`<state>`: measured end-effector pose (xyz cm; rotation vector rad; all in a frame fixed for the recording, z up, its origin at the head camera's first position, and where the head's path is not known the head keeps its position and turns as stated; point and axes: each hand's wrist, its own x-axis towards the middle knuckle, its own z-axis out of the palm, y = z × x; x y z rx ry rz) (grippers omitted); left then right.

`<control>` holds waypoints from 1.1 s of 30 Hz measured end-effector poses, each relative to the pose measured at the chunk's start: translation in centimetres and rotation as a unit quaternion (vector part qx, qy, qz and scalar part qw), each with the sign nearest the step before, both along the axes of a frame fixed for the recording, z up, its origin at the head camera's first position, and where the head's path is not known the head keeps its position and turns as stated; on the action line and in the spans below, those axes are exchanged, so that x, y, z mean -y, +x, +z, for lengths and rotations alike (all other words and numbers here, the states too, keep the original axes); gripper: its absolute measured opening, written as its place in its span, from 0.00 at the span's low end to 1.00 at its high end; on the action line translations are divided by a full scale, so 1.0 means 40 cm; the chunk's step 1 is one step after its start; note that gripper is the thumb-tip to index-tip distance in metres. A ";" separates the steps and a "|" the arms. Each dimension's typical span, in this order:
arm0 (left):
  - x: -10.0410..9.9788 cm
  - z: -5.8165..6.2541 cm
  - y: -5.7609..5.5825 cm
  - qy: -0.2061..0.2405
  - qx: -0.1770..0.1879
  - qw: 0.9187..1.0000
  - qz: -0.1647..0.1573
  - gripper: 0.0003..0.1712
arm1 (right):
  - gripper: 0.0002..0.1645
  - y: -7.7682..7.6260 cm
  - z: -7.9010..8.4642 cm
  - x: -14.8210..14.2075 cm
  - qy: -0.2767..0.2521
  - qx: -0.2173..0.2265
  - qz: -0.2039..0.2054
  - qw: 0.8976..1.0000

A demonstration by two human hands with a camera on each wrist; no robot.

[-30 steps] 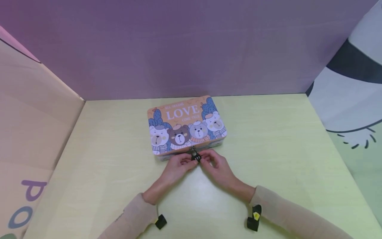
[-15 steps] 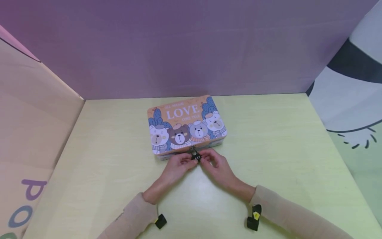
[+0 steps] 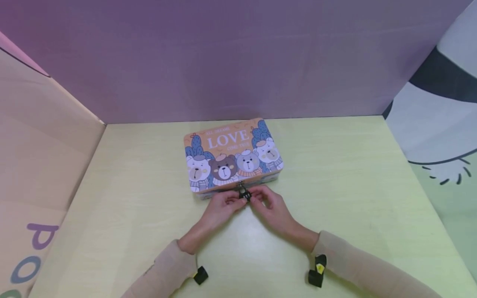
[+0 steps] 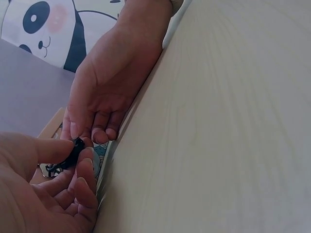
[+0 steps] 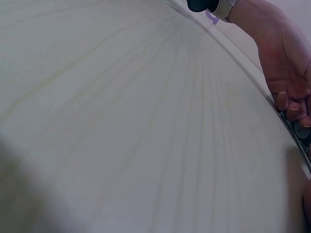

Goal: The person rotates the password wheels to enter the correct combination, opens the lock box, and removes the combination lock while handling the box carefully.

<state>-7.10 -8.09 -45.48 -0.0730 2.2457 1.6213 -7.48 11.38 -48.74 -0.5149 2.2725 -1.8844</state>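
Observation:
A rectangular box (image 3: 231, 155) with an orange lid, cartoon bears and the word LOVE lies closed on the table. At the middle of its front edge, a small black padlock (image 3: 245, 194) hangs by the metal latch. My left hand (image 3: 222, 209) pinches the padlock from the left between thumb and fingers. From the right, my right hand (image 3: 272, 209) pinches it too, fingertips meeting those of the left. In the left wrist view the padlock (image 4: 75, 153) shows between both sets of fingers. The right wrist view catches mostly table and my left hand (image 5: 286, 68); the padlock is out of sight there.
The pale wooden table (image 3: 346, 174) reaches back to a purple partition (image 3: 238, 62). Printed side panels stand at left (image 3: 44, 145) and right (image 3: 439, 124). Small black wrist devices hang below both sleeves, such as the right one (image 3: 316, 273).

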 end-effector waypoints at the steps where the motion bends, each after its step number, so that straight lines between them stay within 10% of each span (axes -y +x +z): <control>1: 0.000 0.000 0.000 0.000 0.000 1.000 0.000 0.12 | 0.15 0.000 -0.001 0.000 0.000 0.000 0.000 1.000; 33: -0.003 -0.003 -0.001 -0.001 -0.019 1.000 0.005 0.12 | 0.15 0.001 0.003 0.000 -0.001 0.009 0.001 1.000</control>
